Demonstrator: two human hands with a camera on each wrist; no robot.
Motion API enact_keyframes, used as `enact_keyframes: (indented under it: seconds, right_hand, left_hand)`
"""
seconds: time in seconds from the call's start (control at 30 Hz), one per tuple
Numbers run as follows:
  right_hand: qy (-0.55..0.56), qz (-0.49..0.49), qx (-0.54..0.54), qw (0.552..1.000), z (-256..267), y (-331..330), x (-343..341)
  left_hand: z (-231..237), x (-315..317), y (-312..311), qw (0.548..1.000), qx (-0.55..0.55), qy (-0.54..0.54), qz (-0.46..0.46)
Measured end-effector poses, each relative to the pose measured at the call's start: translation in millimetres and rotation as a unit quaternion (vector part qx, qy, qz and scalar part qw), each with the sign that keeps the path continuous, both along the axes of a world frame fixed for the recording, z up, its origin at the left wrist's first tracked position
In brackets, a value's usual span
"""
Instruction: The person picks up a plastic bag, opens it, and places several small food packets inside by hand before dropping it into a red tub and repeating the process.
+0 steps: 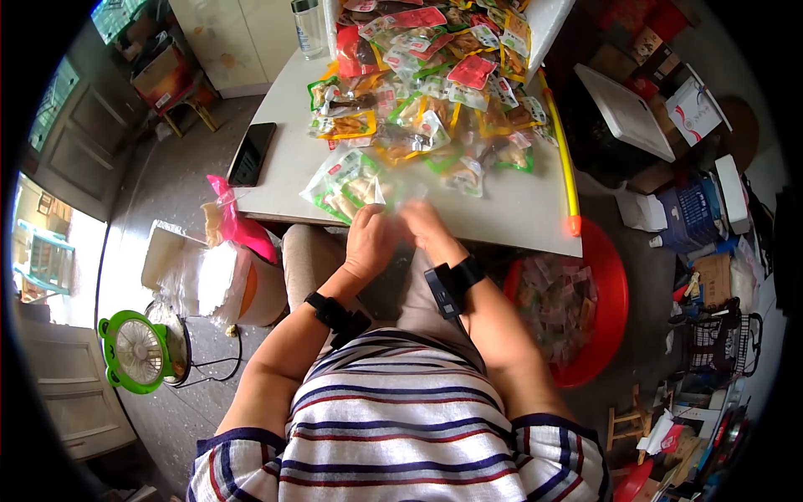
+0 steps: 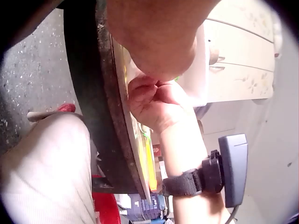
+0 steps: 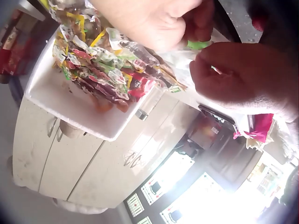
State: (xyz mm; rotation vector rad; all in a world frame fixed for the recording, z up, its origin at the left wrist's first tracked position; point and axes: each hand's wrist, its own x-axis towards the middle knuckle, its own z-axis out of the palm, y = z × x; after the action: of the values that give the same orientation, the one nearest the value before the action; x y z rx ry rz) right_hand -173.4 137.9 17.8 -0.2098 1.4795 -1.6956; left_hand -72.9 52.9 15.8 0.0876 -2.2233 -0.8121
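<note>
A clear and green snack packet (image 1: 341, 182) with pale pieces inside lies at the table's near edge. The left hand (image 1: 372, 244) pinches its near edge with curled fingers. Close beside it, the right hand (image 1: 425, 227) is slightly blurred, its fingertips curled at the packet's corner. In the right wrist view a bit of green packet (image 3: 198, 45) shows between both hands. The left wrist view has the right hand (image 2: 156, 102) with fingers curled in, right against the left hand (image 2: 156, 46); the packet is mostly hidden there.
Many snack packets (image 1: 418, 109) spill from a white foam box (image 1: 550, 33) onto the table (image 1: 293, 125). A phone (image 1: 253, 155) lies left, a yellow stick (image 1: 562, 155) right. A red basin (image 1: 615, 301) of small packets stands below right, a bin (image 1: 266, 293) below left.
</note>
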Motion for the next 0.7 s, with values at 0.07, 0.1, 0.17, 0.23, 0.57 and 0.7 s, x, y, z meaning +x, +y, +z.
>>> enact_keyframes:
  seconds: [0.07,0.1,0.17,0.23,0.57,0.7]
  right_hand:
    - [0.017,0.010,0.017,1.000,-2,-5,-4]
    - [0.025,0.014,0.025,0.999,0,-7,-4]
    - [0.001,-0.021,0.031,0.999,2,-13,-1]
    - [-0.008,-0.037,0.026,0.999,3,-16,-1]
    - [0.008,-0.093,-0.026,0.995,-6,-20,2]
    - [0.053,-0.131,-0.011,0.990,-2,-28,1]
  left_hand:
    - [-2,0,-3,1.000,0.002,-0.001,0.001]
    - [-2,0,-3,1.000,0.003,-0.001,0.001]
    - [-3,1,-3,1.000,0.010,-0.002,0.003]
    - [-2,1,-3,1.000,0.014,0.001,0.001]
    - [-2,2,-4,0.999,0.042,0.005,-0.010]
    - [2,1,-6,0.999,0.042,0.013,-0.010]
